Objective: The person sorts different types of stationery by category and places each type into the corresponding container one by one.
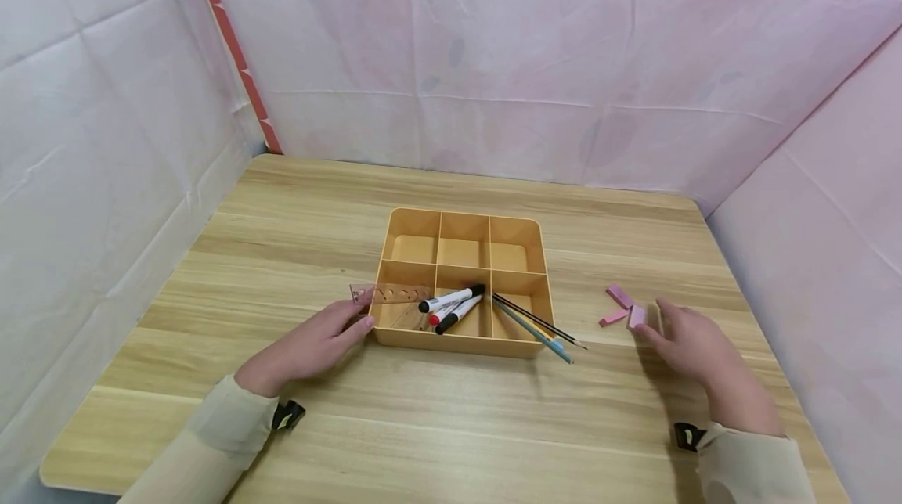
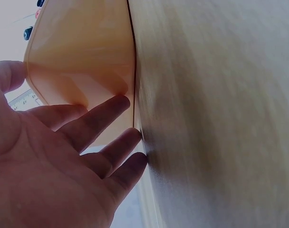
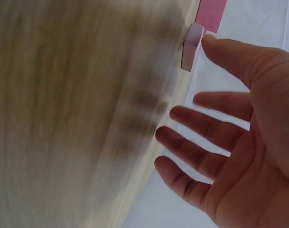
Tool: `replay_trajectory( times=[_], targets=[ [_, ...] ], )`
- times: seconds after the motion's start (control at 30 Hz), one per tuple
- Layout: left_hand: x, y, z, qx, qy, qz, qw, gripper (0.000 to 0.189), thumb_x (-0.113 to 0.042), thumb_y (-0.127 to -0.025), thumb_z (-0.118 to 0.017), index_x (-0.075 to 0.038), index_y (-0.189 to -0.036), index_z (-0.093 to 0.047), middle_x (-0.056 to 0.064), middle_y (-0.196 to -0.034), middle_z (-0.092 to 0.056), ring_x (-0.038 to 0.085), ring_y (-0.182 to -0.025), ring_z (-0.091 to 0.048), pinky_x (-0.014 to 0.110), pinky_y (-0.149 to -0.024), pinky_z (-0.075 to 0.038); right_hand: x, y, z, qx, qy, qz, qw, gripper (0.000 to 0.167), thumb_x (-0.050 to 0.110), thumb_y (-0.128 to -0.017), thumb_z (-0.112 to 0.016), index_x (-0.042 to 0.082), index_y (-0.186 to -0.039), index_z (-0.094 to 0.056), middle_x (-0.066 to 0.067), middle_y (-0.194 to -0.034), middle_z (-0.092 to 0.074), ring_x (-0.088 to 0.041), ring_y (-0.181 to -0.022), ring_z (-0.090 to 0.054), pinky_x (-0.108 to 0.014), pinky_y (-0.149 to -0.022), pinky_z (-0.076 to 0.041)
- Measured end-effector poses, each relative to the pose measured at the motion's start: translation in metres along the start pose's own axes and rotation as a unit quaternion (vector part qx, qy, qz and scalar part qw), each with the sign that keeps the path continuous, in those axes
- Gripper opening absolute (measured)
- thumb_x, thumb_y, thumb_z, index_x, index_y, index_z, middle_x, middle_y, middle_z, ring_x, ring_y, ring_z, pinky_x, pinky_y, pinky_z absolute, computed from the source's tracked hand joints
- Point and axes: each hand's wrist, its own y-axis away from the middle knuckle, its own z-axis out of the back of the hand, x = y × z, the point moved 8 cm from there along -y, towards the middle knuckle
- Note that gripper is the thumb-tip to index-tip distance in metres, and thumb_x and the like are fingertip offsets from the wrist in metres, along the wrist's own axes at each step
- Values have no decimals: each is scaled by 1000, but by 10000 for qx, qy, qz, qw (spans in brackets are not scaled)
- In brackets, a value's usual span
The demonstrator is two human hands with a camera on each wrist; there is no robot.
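Observation:
A yellow-orange divided tray (image 1: pixel 454 343) sits mid-table. My left hand (image 1: pixel 317 341) is at its left front corner; in the left wrist view, fairly straight fingertips touch the outer wall (image 2: pixel 87 42) and the thumb is by the rim. A clear pink ruler (image 1: pixel 380 294) lies across the left compartments and sticks out over that side. Markers (image 1: pixel 451 300) with black and red caps lie in the front middle compartment. Pencils (image 1: pixel 524 318) lean out of the front right one. My right hand (image 1: pixel 694 340), fingers spread, holds nothing beside a pale pink eraser-like block (image 1: pixel 636 317), thumb nearest it.
Two darker pink blocks, one behind (image 1: pixel 619 297) and one to the left (image 1: pixel 613 318), lie near the pale one. The pencil tips overhang the tray's right front corner. Pale sheeting (image 1: pixel 521 58) walls the back and both sides of the wooden table (image 1: pixel 451 426).

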Motion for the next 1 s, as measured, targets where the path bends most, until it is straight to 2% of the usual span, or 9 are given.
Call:
replay_trajectory(
  times=[0.1, 0.17, 0.27, 0.37, 0.47, 0.53, 0.63, 0.8, 1.0],
  targets=[
    [-1, 0, 0, -11, 25, -24, 10000, 64, -42, -113, -39, -1, -161, -31, 20, -165, -36, 41, -152, -35, 60, -123, -28, -2, -2, 0, 84, 87, -118, 9999, 74, 44, -104, -59, -22, -136, -48, -45, -116, -60, -57, -103, -61, -68, -87, -50],
    [0, 0, 0, -7, 38, -20, 10000, 64, -43, -113, -39, -1, -161, -31, 20, -165, -35, 41, -152, -34, 60, -123, -28, -2, -3, 1, 97, 122, -164, 9997, 68, 45, -104, -59, -19, -123, -55, -35, -99, -63, -45, -88, -61, -59, -77, -52],
    [1, 0, 0, 17, 64, 16, 10000, 66, -45, -113, -39, -2, -161, -31, 19, -166, -34, 40, -152, -33, 59, -124, -27, -1, -4, 1, 126, 134, -210, 9996, 55, 48, -105, -57, -6, -96, -59, -16, -80, -57, -31, -76, -53, -45, -65, -46],
    [1, 0, -1, 45, 88, 35, 9999, 66, -46, -112, -39, -2, -161, -31, 17, -166, -33, 39, -153, -33, 58, -124, -27, 1, -4, -2, 147, 177, -196, 9995, 51, 51, -105, -54, 7, -81, -55, -8, -74, -53, -27, -74, -51, -38, -62, -41],
    [1, -1, -1, 45, 109, 80, 9999, 65, -45, -112, -40, -3, -162, -32, 16, -167, -33, 37, -153, -33, 57, -125, -27, 4, -5, -4, 137, 220, -166, 9995, 50, 51, -105, -54, 9, -78, -57, -8, -76, -56, -28, -78, -52, -40, -64, -42],
    [0, -1, -1, 43, 103, 74, 9999, 65, -44, -112, -40, -3, -162, -32, 16, -166, -33, 38, -153, -33, 58, -124, -27, 7, -6, -5, 89, 281, -117, 9995, 49, 50, -104, -56, 7, -82, -63, -10, -78, -60, -32, -83, -56, -45, -69, -46],
    [0, -1, -1, 43, 87, 106, 9999, 65, -45, -112, -40, -4, -162, -31, 17, -166, -34, 39, -153, -33, 58, -124, -27, 9, -7, -4, 24, 302, -137, 9994, 47, 48, -102, -59, 5, -85, -66, -11, -81, -61, -33, -85, -57, -49, -72, -47],
    [1, 0, -1, 63, 82, 165, 9998, 66, -47, -112, -39, -5, -162, -31, 17, -166, -34, 39, -153, -33, 59, -124, -27, 13, -8, -3, -106, 229, -203, 9995, 44, 44, -100, -63, 8, -76, -62, -8, -75, -57, -26, -74, -52, -41, -64, -42],
    [0, 0, 0, 28, 51, 64, 10000, 65, -45, -112, -39, -2, -161, -32, 18, -166, -33, 40, -153, -33, 59, -124, -27, 17, -8, -3, -235, 166, -215, 9994, 43, 36, -99, -62, 13, -64, -52, -3, -66, -48, -20, -64, -44, -33, -57, -33]
  ],
)
